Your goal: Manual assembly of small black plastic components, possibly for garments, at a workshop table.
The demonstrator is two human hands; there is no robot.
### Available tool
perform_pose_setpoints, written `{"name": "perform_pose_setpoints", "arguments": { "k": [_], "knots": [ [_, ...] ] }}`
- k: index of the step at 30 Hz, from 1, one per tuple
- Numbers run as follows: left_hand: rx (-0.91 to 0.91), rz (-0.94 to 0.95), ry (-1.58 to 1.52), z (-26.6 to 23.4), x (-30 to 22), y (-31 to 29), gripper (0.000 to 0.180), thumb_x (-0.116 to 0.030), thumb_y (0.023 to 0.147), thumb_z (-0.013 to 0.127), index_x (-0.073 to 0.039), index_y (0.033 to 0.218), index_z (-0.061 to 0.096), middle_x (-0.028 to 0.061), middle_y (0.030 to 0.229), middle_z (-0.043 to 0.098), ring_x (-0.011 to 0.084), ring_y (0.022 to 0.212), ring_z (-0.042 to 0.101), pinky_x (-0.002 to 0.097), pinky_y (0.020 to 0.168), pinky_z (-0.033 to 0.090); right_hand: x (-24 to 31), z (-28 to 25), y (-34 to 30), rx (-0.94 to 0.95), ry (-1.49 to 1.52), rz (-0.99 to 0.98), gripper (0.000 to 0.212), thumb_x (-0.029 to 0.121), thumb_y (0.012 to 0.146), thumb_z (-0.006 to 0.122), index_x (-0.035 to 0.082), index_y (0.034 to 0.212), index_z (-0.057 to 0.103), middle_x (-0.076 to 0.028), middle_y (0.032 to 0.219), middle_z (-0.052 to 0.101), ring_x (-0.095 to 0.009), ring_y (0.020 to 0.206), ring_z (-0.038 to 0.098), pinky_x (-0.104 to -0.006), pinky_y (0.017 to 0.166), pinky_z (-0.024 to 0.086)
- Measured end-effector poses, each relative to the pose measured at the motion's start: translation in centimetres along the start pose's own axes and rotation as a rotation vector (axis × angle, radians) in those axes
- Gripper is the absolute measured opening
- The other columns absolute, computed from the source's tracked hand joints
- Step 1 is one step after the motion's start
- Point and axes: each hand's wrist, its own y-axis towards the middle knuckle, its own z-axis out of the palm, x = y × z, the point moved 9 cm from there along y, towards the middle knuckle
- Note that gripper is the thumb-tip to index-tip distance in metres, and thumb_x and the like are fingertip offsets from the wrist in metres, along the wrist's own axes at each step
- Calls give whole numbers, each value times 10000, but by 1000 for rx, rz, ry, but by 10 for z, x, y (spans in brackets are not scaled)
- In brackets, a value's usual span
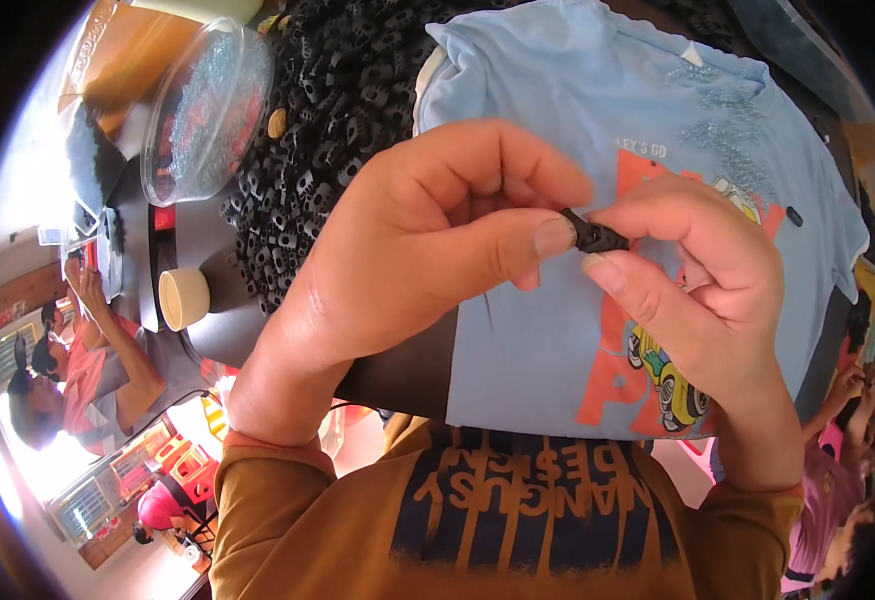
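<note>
Above a light blue T-shirt (pixel 528 330), my left hand (pixel 398 240) and my right hand (pixel 708 260) meet at a small black plastic cord lock (pixel 600 237). The left thumb and fingers pinch its left end. Its right end sits between my right thumb and forefinger. Several small clear-blue springs (pixel 733 135) lie scattered over the shirt's upper right. A single black piece (pixel 795 215) rests near them. To the left spreads a large heap of black plastic cord lock parts (pixel 328 120).
A clear round tub (pixel 148 165) of similar springs stands at the far left, beyond a cream cup (pixel 185 298) on the dark table. Other people work at the left (pixel 88 370) and right (pixel 828 480). A clear plastic container (pixel 808 50) is at the upper right.
</note>
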Motion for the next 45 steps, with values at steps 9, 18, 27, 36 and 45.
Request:
{"name": "perform_pose_setpoints", "arguments": {
  "k": [9, 18, 27, 36, 45],
  "knots": [
    [27, 563, 659, 17, -31, -11, 204, 110, 714, 589, 23, 889, 647, 60, 766, 563, 140, 679, 528, 264, 560, 408, 6, 4, -3, -8, -247, -54, 199, -38, 704, 708, -29, 880, 618, -90, 809, 616, -179, 691, 571, -272, 633, 438],
    [-43, 750, 995, 31, -36, -18, 213, 69, 692, 635, -13, 887, 659, 79, 739, 602, 210, 674, 578, 280, 591, 446, 9, 5, -6, -13, -399, -115, 191, -70, 695, 697, -44, 856, 598, -94, 796, 610, -186, 711, 578, -258, 651, 449],
    [42, 208, 15, 8, -2, 7, 112, -18, 818, 616, 24, 921, 628, 31, 792, 625, 58, 695, 556, 193, 608, 454, -3, -5, -7, -49, -2, 44, 181, -60, 808, 605, -59, 989, 594, -79, 909, 580, -119, 805, 519, -222, 727, 405],
    [10, 134, -79, 8, -5, 2, 123, -18, 826, 616, 30, 939, 630, 57, 820, 636, 89, 652, 568, 208, 599, 465, -6, -4, -7, -71, 208, 157, 175, -13, 828, 600, -59, 996, 580, -82, 918, 565, -118, 808, 514, -226, 724, 407],
    [-36, 215, 273, 7, -6, -3, 99, 2, 840, 593, 25, 932, 623, 45, 797, 621, 53, 611, 544, 173, 553, 430, -7, -1, -9, -43, 51, 151, 158, -52, 826, 593, -55, 984, 582, -90, 936, 570, -124, 816, 519, -220, 724, 408]
  ]
}}
